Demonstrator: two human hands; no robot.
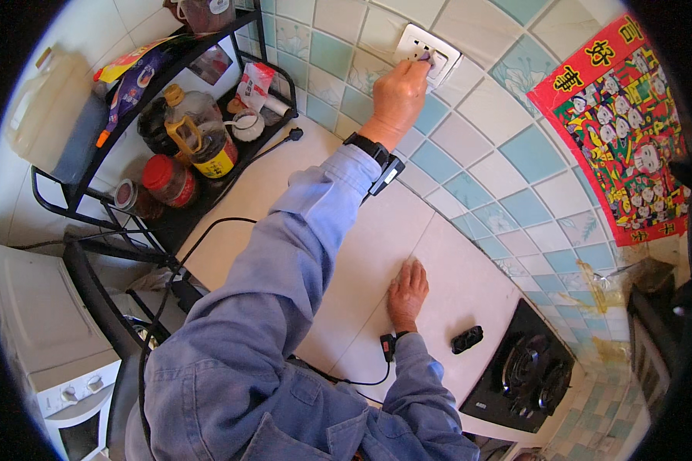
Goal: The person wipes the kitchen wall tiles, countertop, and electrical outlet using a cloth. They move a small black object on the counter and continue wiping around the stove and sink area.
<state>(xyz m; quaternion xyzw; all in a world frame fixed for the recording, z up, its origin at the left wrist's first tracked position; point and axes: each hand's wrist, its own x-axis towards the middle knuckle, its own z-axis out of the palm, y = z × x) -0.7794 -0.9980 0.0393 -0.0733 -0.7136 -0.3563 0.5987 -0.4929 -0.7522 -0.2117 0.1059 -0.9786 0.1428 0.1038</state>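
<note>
My left hand reaches up to a white wall socket plate on the tiled wall. Its fingers are pinched around a small purplish item, mostly hidden, against the plate's lower part. A black strap with a small device circles that wrist. Palm down, my right hand rests on the pale tiled countertop with nothing in it. Beside its wrist is a small black module on a cable. A small black object lies to the right of that forearm.
At left, a black rack holds an oil bottle, a red-lidded jar and a large jug. A black plug lies near it. A gas hob sits at right. A red poster hangs above. A white appliance stands lower left.
</note>
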